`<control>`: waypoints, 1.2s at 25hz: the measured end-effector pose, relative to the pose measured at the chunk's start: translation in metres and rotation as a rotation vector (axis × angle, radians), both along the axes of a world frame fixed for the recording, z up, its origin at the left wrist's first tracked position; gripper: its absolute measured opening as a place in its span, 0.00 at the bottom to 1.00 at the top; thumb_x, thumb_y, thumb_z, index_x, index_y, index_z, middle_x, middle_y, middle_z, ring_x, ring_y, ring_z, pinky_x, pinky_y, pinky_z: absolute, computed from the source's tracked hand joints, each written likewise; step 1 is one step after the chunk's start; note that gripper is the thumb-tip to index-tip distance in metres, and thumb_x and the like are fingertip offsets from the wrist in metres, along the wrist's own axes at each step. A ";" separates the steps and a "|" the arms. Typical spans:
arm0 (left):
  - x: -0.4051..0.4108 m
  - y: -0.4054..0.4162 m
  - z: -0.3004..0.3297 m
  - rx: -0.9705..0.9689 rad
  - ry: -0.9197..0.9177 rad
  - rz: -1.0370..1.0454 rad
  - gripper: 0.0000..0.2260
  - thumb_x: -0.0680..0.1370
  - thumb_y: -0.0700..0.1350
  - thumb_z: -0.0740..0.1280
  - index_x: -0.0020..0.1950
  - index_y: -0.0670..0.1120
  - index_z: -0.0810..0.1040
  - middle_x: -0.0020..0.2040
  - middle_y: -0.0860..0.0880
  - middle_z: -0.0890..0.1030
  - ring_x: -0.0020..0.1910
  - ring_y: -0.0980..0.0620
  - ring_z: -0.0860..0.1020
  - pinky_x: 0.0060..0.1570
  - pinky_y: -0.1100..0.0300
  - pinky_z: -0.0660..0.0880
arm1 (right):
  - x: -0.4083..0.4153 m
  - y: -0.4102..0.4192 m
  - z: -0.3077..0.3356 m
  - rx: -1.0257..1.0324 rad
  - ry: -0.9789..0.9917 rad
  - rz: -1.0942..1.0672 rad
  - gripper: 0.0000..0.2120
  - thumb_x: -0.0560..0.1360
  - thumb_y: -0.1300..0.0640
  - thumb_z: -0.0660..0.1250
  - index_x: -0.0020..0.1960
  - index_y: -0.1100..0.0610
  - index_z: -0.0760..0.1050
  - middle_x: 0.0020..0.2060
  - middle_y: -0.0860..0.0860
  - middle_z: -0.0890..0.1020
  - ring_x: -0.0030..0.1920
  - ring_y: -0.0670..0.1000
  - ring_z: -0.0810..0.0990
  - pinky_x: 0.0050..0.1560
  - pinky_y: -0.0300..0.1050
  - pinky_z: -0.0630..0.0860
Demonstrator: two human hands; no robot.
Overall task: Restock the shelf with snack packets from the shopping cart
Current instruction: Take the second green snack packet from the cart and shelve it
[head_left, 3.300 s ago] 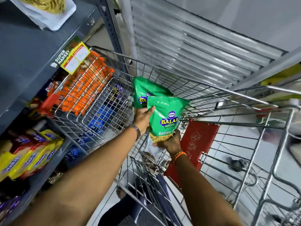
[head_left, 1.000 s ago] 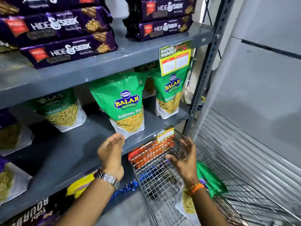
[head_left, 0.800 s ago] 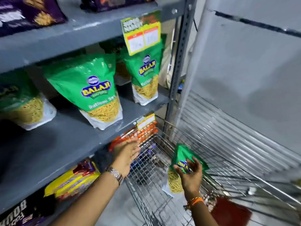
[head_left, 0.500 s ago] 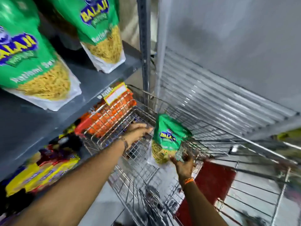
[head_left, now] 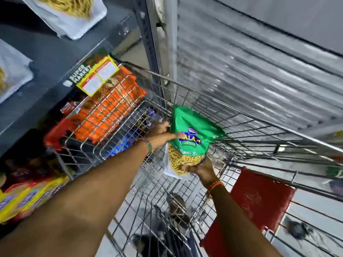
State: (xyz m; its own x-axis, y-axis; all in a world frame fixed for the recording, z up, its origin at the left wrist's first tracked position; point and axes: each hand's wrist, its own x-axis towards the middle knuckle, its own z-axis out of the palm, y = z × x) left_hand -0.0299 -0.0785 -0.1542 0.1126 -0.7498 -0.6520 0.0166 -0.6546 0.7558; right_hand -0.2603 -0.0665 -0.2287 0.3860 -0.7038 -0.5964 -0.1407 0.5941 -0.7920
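A green Balaji snack packet (head_left: pixel 193 134) with yellow sev in its clear lower half is held upright inside the wire shopping cart (head_left: pixel 213 93). My right hand (head_left: pixel 203 168) grips its bottom edge from below. My left hand (head_left: pixel 163 131) holds its left side, thumb across the front. The grey shelf (head_left: pixel 55 58) is at the upper left, with the bottoms of two similar packets (head_left: pixel 72 17) standing on it.
Orange packets (head_left: pixel 111 110) and yellow packets (head_left: pixel 31 197) fill the lower shelf left of the cart. A yellow price tag (head_left: pixel 96 76) hangs on the shelf edge. The shelf upright (head_left: pixel 150 49) and a ribbed metal shutter (head_left: pixel 250 67) stand behind. The cart's red seat flap (head_left: pixel 259 197) is at right.
My view tipped down from the shelf into the cart. My right hand took hold of the green packet's bottom, and my left hand moved right from the cart's mesh onto the packet's side.
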 end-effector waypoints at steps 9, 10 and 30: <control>-0.004 0.030 0.015 0.025 -0.020 0.082 0.29 0.52 0.62 0.83 0.49 0.51 0.86 0.51 0.49 0.88 0.52 0.47 0.86 0.57 0.46 0.82 | 0.000 0.016 0.022 -0.064 -0.014 0.078 0.32 0.56 0.73 0.83 0.58 0.59 0.82 0.55 0.56 0.88 0.55 0.58 0.87 0.52 0.49 0.85; -0.004 0.037 0.024 0.038 -0.013 0.095 0.31 0.53 0.60 0.83 0.52 0.48 0.85 0.53 0.47 0.88 0.54 0.45 0.86 0.58 0.43 0.81 | 0.000 0.018 0.033 -0.066 -0.026 0.104 0.31 0.56 0.72 0.83 0.57 0.56 0.83 0.55 0.55 0.88 0.54 0.58 0.87 0.49 0.46 0.85; 0.068 0.242 0.325 -0.563 -0.140 0.793 0.09 0.71 0.39 0.76 0.51 0.44 0.86 0.54 0.42 0.87 0.57 0.42 0.84 0.58 0.42 0.80 | 0.158 0.060 0.325 -0.398 -0.331 0.769 0.33 0.53 0.63 0.87 0.57 0.55 0.84 0.56 0.57 0.87 0.58 0.58 0.86 0.58 0.54 0.83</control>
State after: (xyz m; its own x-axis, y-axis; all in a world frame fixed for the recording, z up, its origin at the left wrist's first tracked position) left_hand 0.0376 0.1630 0.1711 0.7670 -0.6202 -0.1647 0.1820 -0.0358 0.9826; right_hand -0.1026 -0.0061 0.0963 0.9393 -0.3127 -0.1414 -0.1132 0.1067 -0.9878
